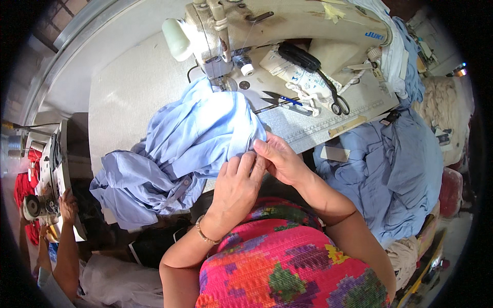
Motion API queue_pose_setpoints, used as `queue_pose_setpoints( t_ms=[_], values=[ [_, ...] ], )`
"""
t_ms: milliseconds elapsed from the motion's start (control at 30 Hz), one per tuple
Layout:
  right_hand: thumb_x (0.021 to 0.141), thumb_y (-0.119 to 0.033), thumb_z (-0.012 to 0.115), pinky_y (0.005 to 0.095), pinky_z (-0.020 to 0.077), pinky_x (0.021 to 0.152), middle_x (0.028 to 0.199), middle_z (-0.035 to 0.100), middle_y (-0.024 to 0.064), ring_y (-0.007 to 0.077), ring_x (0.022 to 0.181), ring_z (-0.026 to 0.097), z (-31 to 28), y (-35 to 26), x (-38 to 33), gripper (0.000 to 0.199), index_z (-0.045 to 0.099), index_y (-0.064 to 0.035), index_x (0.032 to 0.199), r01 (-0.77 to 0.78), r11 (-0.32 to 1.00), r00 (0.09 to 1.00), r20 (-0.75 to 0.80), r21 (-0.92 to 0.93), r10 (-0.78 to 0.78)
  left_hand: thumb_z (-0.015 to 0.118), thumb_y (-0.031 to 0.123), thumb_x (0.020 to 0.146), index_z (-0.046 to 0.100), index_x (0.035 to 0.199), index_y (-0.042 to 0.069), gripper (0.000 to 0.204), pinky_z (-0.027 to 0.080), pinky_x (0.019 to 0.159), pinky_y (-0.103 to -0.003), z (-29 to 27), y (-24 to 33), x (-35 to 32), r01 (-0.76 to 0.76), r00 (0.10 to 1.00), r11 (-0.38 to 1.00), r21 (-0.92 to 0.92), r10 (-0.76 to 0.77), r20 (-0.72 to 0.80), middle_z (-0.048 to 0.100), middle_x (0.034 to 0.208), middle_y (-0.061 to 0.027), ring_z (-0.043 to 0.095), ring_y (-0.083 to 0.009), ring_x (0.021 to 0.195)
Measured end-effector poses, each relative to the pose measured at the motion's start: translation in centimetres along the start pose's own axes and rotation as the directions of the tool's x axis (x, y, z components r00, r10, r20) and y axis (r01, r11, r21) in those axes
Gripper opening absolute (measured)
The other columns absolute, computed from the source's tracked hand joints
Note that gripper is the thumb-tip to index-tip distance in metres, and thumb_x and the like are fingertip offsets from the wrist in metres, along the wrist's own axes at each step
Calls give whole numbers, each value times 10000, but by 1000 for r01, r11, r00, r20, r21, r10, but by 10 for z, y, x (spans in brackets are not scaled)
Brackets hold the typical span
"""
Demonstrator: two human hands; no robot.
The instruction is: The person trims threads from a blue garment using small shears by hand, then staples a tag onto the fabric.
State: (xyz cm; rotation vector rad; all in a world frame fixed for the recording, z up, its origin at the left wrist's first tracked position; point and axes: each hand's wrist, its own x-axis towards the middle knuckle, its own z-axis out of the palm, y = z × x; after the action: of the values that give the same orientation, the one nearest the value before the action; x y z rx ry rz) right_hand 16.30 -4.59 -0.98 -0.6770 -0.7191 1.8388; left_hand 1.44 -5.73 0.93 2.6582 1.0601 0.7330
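Left hand (235,187) and right hand (277,159) pinching blue garment (195,138), seemingly its edge; sewing machine (287,23) behind

I see a crumpled light-blue garment (174,154) heaped on the sewing table, its left part drooping over the near edge.

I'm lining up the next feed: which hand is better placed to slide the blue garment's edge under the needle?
Probably the left hand: it lies on the blue garment, on the needle side. The right hand pinches the edge nearer the thread snips, farther from the sewing machine.
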Motion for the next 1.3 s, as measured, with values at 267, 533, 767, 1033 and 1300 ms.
queue_pose_setpoints(
  t_ms=[267, 533, 767, 1033, 1300],
  values=[
    [895, -145, 577, 227, 466, 762, 961, 597, -7, 50, 858, 544, -18, 4, 7, 197, 573, -27, 1053, 91, 983, 988, -105, -160, -109, 647, 8, 779, 544, 945, 6, 195, 439, 629, -276, 3, -19, -1, 98, 972, 877, -471, -186, -144, 527, 845, -80, 537, -192, 720],
    [843, -54, 614, 250, 464, 793, 984, 593, -1, 58, 881, 542, -12, -7, 6, 268, 542, -13, 1097, 92, 946, 989, -79, -312, -123, 614, 58, 844, 563, 920, -18, 119, 422, 598, -219, 12, -36, 10, 375, 868, 454, -808, -479, 133, 555, 740, -23, 510, -75, 666],
    [847, -30, 574, 253, 457, 814, 1033, 575, 14, 64, 913, 534, -11, -9, 6, 310, 505, 1, 1148, 93, 943, 992, -51, -319, -115, 578, 144, 899, 601, 911, -6, 152, 401, 624, -191, 18, -45, 7, 433, 837, 276, -858, -478, 268, 544, 753, 49, 476, -36, 689],
    [835, -68, 614, 271, 426, 896, 1144, 544, 42, 95, 1026, 516, -18, -2, 8, 506, 395, -1, 1286, 77, 959, 995, -36, -272, -90, 549, 160, 920, 595, 892, 7, 163, 373, 598, -181, 16, -50, 9, 405, 853, 179, -897, -427, 300, 527, 743, 60, 441, -24, 677],
    [802, -35, 653, 281, 434, 901, 1155, 540, 40, 98, 1030, 521, -12, -5, 7, 593, 360, -16, 1317, 88, 938, 995, -13, -336, -98, 578, 179, 901, 595, 871, 18, 164, 409, 627, -199, 14, -53, 10, 441, 842, 202, -875, -430, 325, 548, 739, 40, 490, -49, 674]
  ],
)
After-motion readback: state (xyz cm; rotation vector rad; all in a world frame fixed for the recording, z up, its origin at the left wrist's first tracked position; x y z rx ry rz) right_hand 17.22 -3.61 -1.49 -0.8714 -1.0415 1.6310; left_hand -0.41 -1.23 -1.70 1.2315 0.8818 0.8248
